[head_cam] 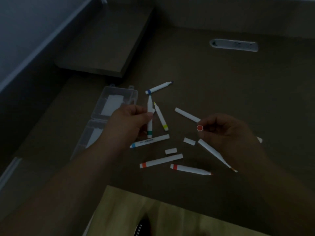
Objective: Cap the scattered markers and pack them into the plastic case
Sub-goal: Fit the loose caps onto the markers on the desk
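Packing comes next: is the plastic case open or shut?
Open: the plastic case lies spread flat, both halves facing up beside the left hand.

Head camera looks steeply down, close over the desk (221, 86).

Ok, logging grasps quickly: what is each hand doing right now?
Left hand: grips the green-banded marker.
Right hand: pinches a red-ended cap.

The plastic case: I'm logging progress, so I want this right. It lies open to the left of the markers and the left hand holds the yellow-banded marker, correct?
Not quite. The head view shows the plastic case open left of the markers, but the left hand holds the green-banded marker. The yellow-banded marker lies on the desk beside it.
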`<state>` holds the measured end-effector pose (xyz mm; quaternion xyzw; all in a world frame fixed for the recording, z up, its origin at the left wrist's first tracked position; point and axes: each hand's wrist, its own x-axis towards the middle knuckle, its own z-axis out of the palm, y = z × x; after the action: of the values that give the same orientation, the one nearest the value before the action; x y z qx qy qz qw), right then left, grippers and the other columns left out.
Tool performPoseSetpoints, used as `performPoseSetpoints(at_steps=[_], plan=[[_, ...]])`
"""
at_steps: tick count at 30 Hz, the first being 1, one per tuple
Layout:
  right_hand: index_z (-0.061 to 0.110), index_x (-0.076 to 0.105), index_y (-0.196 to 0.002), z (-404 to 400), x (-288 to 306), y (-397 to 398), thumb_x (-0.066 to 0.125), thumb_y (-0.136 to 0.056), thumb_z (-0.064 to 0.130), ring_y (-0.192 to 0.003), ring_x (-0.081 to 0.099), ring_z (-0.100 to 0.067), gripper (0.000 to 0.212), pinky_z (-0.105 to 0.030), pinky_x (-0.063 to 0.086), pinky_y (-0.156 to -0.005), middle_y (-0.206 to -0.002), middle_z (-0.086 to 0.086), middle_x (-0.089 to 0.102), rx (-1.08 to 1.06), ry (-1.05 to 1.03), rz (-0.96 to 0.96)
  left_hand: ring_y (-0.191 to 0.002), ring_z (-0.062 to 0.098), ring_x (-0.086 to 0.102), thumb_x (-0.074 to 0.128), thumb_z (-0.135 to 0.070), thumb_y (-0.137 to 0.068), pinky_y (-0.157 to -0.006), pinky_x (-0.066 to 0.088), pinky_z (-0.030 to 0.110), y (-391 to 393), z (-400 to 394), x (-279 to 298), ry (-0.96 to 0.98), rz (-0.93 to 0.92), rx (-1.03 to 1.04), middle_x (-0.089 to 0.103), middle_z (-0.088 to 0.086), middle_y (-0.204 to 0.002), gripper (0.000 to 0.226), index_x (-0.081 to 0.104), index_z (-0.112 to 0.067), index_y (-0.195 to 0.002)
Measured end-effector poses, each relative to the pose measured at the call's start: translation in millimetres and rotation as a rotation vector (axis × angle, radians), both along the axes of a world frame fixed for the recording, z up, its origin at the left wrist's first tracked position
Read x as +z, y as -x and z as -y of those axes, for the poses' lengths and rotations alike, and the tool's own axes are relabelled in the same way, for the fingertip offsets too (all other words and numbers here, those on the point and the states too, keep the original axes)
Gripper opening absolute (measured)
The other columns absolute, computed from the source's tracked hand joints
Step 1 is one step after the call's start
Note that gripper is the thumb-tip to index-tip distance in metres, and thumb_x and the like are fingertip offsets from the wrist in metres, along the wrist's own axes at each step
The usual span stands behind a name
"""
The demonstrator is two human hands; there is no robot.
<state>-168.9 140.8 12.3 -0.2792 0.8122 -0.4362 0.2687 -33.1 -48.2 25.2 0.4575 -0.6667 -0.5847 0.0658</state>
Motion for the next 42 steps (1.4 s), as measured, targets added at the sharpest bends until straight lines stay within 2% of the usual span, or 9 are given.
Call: performPoseSetpoints(at_steps=[6,14,17,20,23,28,33,38,42], plan=[[0.037,0.064,-0.084,6.8,-3.3,-8.8,0.071,-0.082,0.010,-0.084,0.060,0.015,0.027,-0.013,0.046,-0.068,-0.090,0.015,0.065,0.005,0.007,0.021,-0.082,0.014,0.067,0.059,-0.023,-0.093,-0.064,0.054,0.024,-13.4,0.8,-6.8,0.020,0.035,-0.023,0.067,0.002,-0.096,0.011,0.064,-0.020,-0.102],[0.032,0.066,-0.086,-6.7,0.2,0.0,0.071,-0.083,0.013,-0.076,0.056,0.022,0.020,0.005,0.039,-0.059,-0.081,0.017,0.065,-0.021,0.017,-0.001,-0.083,0.014,0.067,0.061,-0.021,-0.092,-0.066,0.055,0.026,1.3,-5.6,-6.0,0.019,0.030,-0.008,0.067,0.002,-0.096,0.007,0.064,-0.023,-0.098],[0.035,0.066,-0.086,-16.1,-1.6,5.5,0.072,-0.083,0.017,-0.079,0.056,0.021,0.019,0.002,0.041,-0.060,-0.084,0.028,0.065,-0.055,0.010,-0.010,-0.083,0.011,0.066,0.060,-0.021,-0.092,-0.062,0.053,0.021,15.4,-12.3,-5.1,0.050,0.025,-0.052,0.067,0.001,-0.096,0.009,0.064,-0.023,-0.100],[0.037,0.063,-0.085,-27.7,0.9,13.8,0.069,-0.084,0.016,-0.078,0.055,0.021,0.021,-0.004,0.044,-0.057,-0.087,0.018,0.064,-0.083,-0.018,0.004,-0.086,0.012,0.065,0.060,-0.021,-0.092,-0.067,0.052,0.024,33.6,-24.5,-6.4,0.083,0.030,-0.134,0.066,0.000,-0.097,0.006,0.061,-0.027,-0.092],[0.037,0.062,-0.085,-45.5,5.0,24.9,0.069,-0.084,0.016,-0.074,0.054,0.024,0.023,-0.005,0.045,-0.054,-0.089,0.017,0.062,-0.152,-0.023,0.027,-0.081,0.007,0.062,0.062,-0.025,-0.091,-0.062,0.049,0.020,55.3,-43.9,-8.9,0.146,0.061,-0.268,0.061,-0.007,-0.091,0.014,0.055,-0.035,-0.084],[0.036,0.066,-0.083,-83.0,8.4,39.8,0.072,-0.081,0.016,-0.074,0.060,0.015,0.022,-0.011,0.045,-0.056,-0.085,0.014,0.068,-0.296,0.051,0.069,-0.078,0.002,0.060,0.063,-0.029,-0.090,-0.064,0.049,0.018,93.0,-78.9,-7.1,0.325,0.085,-0.448,0.061,-0.011,-0.090,0.010,0.058,-0.036,-0.092],[0.035,0.069,-0.080,-116.9,4.2,50.6,0.075,-0.079,0.013,-0.078,0.064,0.009,0.023,-0.012,0.048,-0.064,-0.083,0.024,0.069,-0.348,0.098,0.085,-0.083,0.007,0.058,0.059,-0.028,-0.093,-0.077,0.053,0.029,142.7,-99.3,-14.9,0.522,0.240,-0.649,0.059,-0.006,-0.096,0.019,0.060,-0.027,-0.113],[0.033,0.070,-0.084,-136.8,1.4,54.4,0.074,-0.081,0.016,-0.079,0.063,0.009,0.019,-0.005,0.047,-0.059,-0.085,0.019,0.069,-0.372,0.084,0.083,-0.085,0.015,0.059,0.064,-0.026,-0.089,-0.083,0.054,0.037,189.4,-108.9,-38.8,0.718,0.442,-0.809,0.060,0.002,-0.095,0.021,0.062,-0.020,-0.110],[0.034,0.071,-0.081,-150.9,-1.6,57.6,0.076,-0.079,0.019,-0.077,0.066,0.002,0.016,-0.014,0.046,-0.063,-0.084,0.018,0.071,-0.426,0.110,0.102,-0.086,0.017,0.060,0.066,-0.026,-0.089,-0.082,0.055,0.039,204.9,-122.2,-56.1,0.795,0.519,-0.876,0.060,0.004,-0.097,0.026,0.062,-0.016,-0.112]])
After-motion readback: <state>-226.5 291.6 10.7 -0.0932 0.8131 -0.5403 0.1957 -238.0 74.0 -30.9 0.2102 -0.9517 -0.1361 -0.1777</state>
